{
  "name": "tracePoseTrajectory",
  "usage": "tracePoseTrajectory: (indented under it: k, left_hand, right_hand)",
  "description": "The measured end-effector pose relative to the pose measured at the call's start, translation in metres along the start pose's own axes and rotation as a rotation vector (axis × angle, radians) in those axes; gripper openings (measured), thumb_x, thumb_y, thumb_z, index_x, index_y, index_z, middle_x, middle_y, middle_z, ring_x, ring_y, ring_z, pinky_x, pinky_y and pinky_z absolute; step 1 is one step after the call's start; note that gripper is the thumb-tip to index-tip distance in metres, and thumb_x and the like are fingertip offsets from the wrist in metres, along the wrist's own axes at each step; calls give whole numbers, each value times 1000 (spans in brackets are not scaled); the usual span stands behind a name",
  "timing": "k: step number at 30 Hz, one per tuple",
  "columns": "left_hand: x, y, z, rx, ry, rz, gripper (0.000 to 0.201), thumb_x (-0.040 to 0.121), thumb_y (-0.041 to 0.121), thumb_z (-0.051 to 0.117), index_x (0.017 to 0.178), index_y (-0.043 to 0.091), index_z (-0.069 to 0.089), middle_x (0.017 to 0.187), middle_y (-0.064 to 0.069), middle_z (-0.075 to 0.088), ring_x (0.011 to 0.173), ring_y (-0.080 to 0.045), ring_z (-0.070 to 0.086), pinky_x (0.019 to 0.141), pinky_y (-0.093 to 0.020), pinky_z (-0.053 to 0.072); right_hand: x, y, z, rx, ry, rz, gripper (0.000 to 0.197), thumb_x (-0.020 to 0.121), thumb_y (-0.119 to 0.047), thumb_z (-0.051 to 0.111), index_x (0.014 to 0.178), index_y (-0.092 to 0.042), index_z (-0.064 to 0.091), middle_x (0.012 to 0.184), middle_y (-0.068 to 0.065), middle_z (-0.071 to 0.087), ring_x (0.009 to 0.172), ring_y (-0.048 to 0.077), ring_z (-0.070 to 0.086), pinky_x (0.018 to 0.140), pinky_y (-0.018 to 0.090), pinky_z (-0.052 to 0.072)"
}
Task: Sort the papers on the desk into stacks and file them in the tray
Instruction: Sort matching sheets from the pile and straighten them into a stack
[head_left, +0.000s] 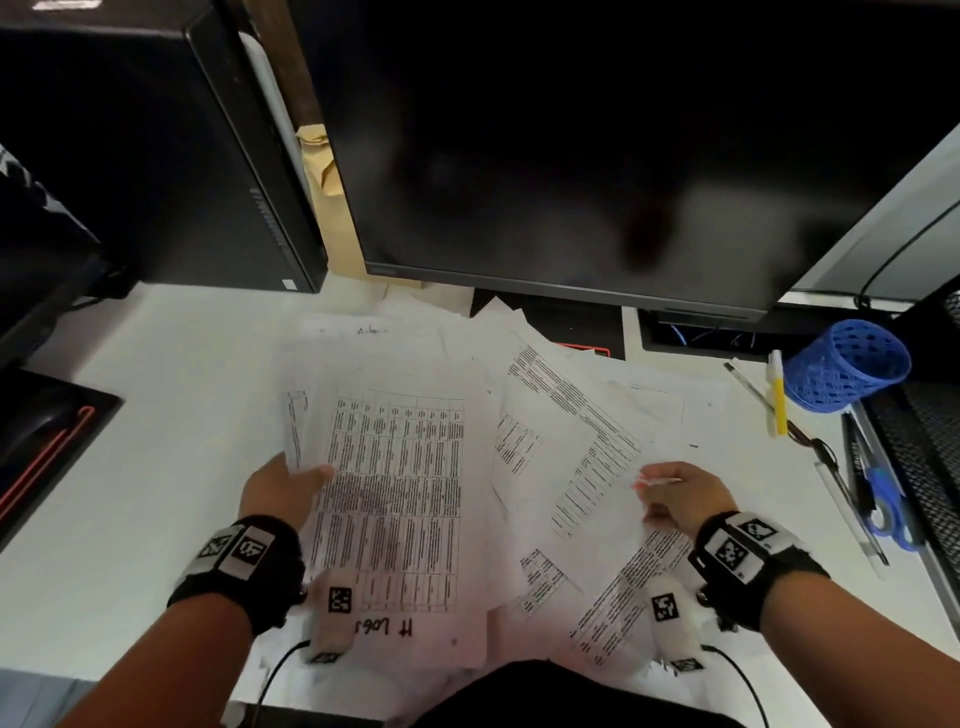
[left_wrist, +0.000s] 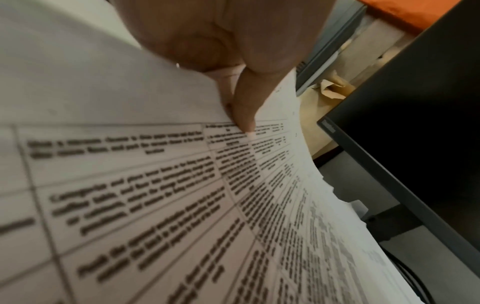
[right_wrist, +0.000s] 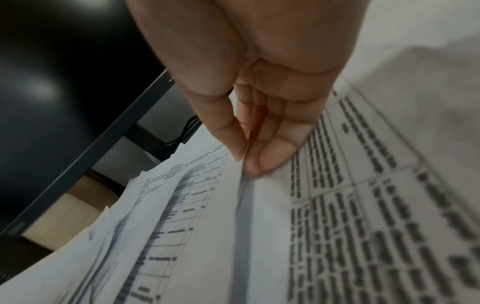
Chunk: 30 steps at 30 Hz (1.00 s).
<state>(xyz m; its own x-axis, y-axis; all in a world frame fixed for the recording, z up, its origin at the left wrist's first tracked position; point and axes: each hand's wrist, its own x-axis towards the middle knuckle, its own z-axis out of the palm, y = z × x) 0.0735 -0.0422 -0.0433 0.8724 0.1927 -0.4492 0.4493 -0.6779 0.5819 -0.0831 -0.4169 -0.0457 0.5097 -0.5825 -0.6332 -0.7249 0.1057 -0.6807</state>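
Printed sheets with tables lie scattered across the white desk (head_left: 171, 415). My left hand (head_left: 283, 486) grips the left edge of a stack of table sheets (head_left: 400, 499), thumb on top; in the left wrist view the thumb (left_wrist: 244, 111) presses on the stack's printed top sheet (left_wrist: 155, 195). My right hand (head_left: 675, 493) pinches the edge of a sheet (head_left: 571, 457) from the loose pile on the right; the right wrist view shows thumb and fingers (right_wrist: 270, 152) closed on that sheet's edge (right_wrist: 241, 185). No tray is clearly in view.
A dark monitor (head_left: 597, 145) hangs over the back of the desk, with a black computer tower (head_left: 156, 156) at the left. A blue mesh pen cup (head_left: 847, 364), pens, a ruler and blue scissors (head_left: 888, 514) lie at the right beside a black mesh rack (head_left: 930, 457).
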Motion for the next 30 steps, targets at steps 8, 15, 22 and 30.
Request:
tracePoseTrajectory:
  k: [8, 15, 22, 30]
  left_hand:
    - [-16, -1, 24, 18, -134, 14, 51, 88, 32, 61, 128, 2, 52, 126, -17, 58, 118, -35, 52, 96, -37, 41]
    - [-23, -1, 26, -235, -265, -26, 93, 68, 51, 77, 136, -1, 40, 140, -17, 47, 127, -37, 45, 107, -49, 34]
    - [-8, -27, -6, -264, -159, -11, 51, 80, 23, 73, 121, -3, 56, 121, -22, 61, 112, -37, 57, 104, -51, 39]
    - [-18, -43, 3, -412, -310, -1, 52, 72, 30, 74, 116, 5, 62, 109, -12, 69, 107, -34, 60, 105, -53, 37]
  right_hand:
    - [-33, -3, 34, -260, -107, -327, 18, 87, -8, 59, 90, -21, 71, 79, -7, 67, 67, 9, 59, 60, 17, 42]
    - [-29, -13, 59, 42, -274, -50, 19, 94, 3, 44, 96, -8, 60, 74, 10, 64, 53, 15, 56, 49, 20, 48]
    - [-33, -13, 75, -65, -327, -31, 15, 90, 0, 50, 87, -7, 63, 66, 7, 63, 38, 11, 52, 39, 16, 37]
    - [-39, -11, 94, -492, -270, -252, 49, 88, -36, 60, 50, -14, 39, 41, -4, 42, 43, 13, 40, 55, 26, 37]
